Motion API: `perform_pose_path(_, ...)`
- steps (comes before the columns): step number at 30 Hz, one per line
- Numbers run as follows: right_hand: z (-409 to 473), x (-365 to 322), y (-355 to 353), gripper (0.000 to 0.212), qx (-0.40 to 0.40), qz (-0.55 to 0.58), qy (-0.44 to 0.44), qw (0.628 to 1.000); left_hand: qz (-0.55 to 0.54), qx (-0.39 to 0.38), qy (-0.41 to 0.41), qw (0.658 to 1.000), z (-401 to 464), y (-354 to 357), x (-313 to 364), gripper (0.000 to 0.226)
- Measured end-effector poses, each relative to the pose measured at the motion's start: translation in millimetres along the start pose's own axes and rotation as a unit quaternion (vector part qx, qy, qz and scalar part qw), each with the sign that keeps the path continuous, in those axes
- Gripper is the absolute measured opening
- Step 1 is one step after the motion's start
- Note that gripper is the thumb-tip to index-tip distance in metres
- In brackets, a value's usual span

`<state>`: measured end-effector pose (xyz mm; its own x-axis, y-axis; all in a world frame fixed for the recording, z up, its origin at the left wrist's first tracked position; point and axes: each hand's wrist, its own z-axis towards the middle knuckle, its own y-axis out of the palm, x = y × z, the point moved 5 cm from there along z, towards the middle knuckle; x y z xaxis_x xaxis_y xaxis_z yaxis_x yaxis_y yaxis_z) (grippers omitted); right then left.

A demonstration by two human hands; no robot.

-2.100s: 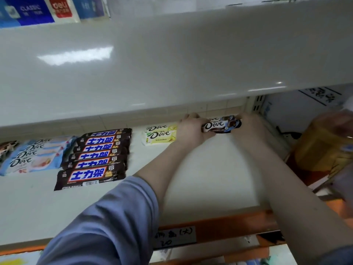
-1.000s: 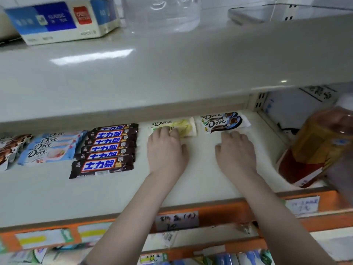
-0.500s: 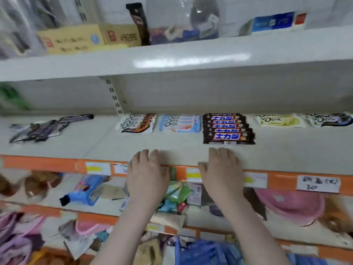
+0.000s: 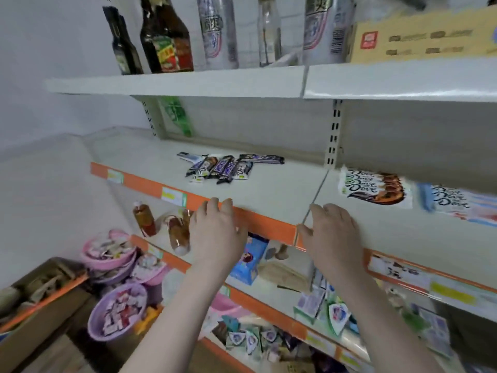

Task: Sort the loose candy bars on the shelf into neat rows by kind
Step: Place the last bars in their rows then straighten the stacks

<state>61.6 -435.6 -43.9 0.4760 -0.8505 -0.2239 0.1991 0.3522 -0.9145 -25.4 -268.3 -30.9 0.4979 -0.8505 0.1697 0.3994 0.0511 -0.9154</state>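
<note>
left hand (image 4: 215, 232): at the orange front edge of the shelf (image 4: 269, 195), fingers straight and relaxed, lying over the rail, holding nothing
right hand (image 4: 332, 232): on the same front edge, just right of the seam between the two shelf boards, fingers loosely spread, palm down, holding nothing
loose candy bars (image 4: 226, 166): jumbled pile of dark wrappers (Snickers lettering readable on some) with a few white-ended ones mixed in, lying crosswise over one another toward the back of the left shelf board
pile vs hands: beyond and slightly left of the gap between the two hands, nearer the left hand; well apart from both, bare shelf between
brown Dove stack (image 4: 373, 188): neat overlapped row on the right shelf board, beyond and to the right of the right hand, not touching it
blue Dove stack (image 4: 457, 203): just beside the brown one, further right, partly cut off by the frame edge and blurred
upper shelf: dark bottles (image 4: 164, 36), cans, a cardboard box
lower shelves: drink bottles, pink and purple tubs of sweets, small packets; too blurred to name further
</note>
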Motion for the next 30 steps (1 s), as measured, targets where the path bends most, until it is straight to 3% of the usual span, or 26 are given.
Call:
perform_pose_path(6, 103.0, -63.6, 59.9, 0.037, 0.002, 0.014, -0.001, 1.000, 0.029, 0.008, -0.012, 0.999, 104.5, 30.5, -77.4, 0.054)
perform_pose_path(11, 189.1, -100.5, 91.4, 0.037, -0.003, 0.002, -0.025, 1.000, -0.014, 0.004, -0.032, 0.999, 186.0, 54.3, -121.0, 0.068)
perform_pose_path(16, 250.6, -103.6, 127.0, 0.045, -0.058, -0.042, -0.046, 0.996, -0.022, -0.085, -0.063, 0.994, 240.7, 95.2, -136.9, 0.095)
perform_pose_path(21, 279.0, -84.6, 147.6, 0.051, -0.148, -0.070, 0.015, 0.986, 0.005, -0.171, -0.056, 0.984, 264.6, 127.6, -133.4, 0.117)
perform_pose_path(24, 284.7, -80.3, 151.8, 0.048, -0.186, -0.070, 0.045, 0.979, 0.007, -0.184, -0.033, 0.982, 276.0, 133.5, -125.9, 0.115)
perform_pose_path(30, 288.3, -90.9, 143.2, 0.044, -0.151, -0.083, 0.100, 0.980, -0.033, -0.206, -0.045, 0.977, 291.2, 132.8, -129.3, 0.106)
